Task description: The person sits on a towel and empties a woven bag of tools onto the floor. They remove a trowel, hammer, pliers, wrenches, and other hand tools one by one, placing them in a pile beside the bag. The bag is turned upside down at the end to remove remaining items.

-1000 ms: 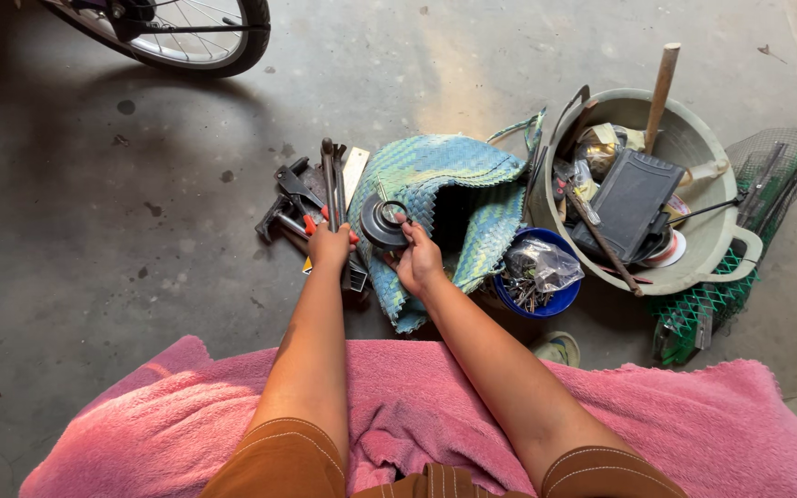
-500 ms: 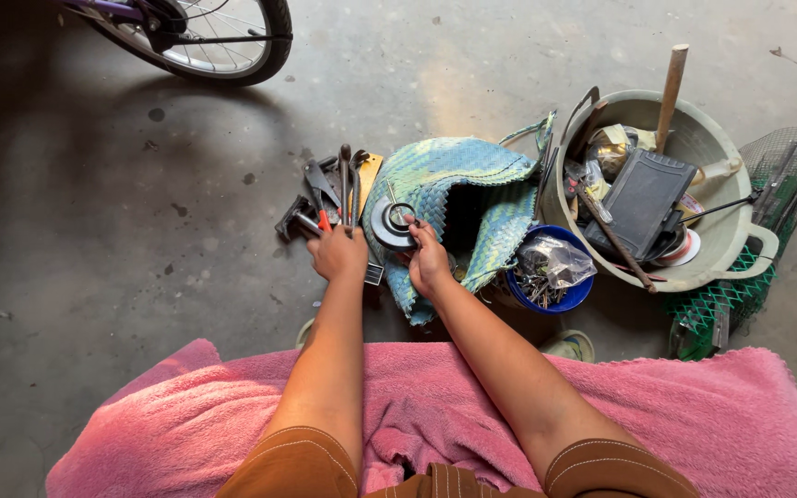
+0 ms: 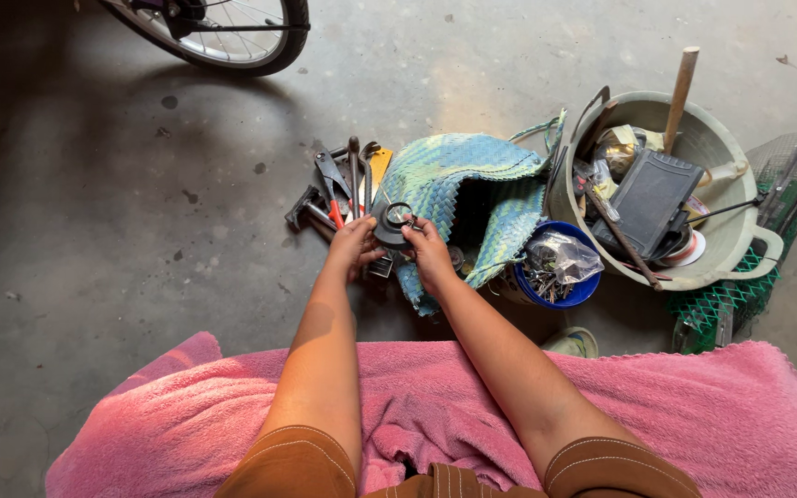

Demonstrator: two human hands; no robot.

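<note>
— What's nearest you?

— The fluffy pink towel (image 3: 694, 415) over my lap. Past it, both my arms reach out over the grey concrete floor (image 3: 94, 231).

— And your hands?

— Both are closed around one thing: a dark, round, disc-shaped metal part with a shiny centre (image 3: 392, 221). My left hand (image 3: 354, 244) is curled on its left and lower rim; my right hand (image 3: 428, 251) pinches its right rim, fingers bent, neither hand open.

— Where is it exactly?

— Held up just above the floor, in front of the near edge of the blue-green woven plastic bag (image 3: 472, 198), with the heap of red-handled pliers and dark metal hand tools (image 3: 343, 189) just to its left.

— How will it handle?

— I judge it stiff and solid, fairly heavy for its size, hard-edged and not fragile. The smooth face could be slippery, so the rim is where to grip, from opposite sides, as I have it.

— Which way does it point?

— Its flat face is turned up towards me. It's round, so no real long axis; its centre axis seems to run from the face towards my head. Whether anything sticks out behind, I cannot tell.

— Beyond that?

— A blue round tub of screws and nails under a clear bag (image 3: 551, 267), a pale green plastic basin full of tools (image 3: 740, 240), and far off a bicycle wheel (image 3: 223, 32).
</note>
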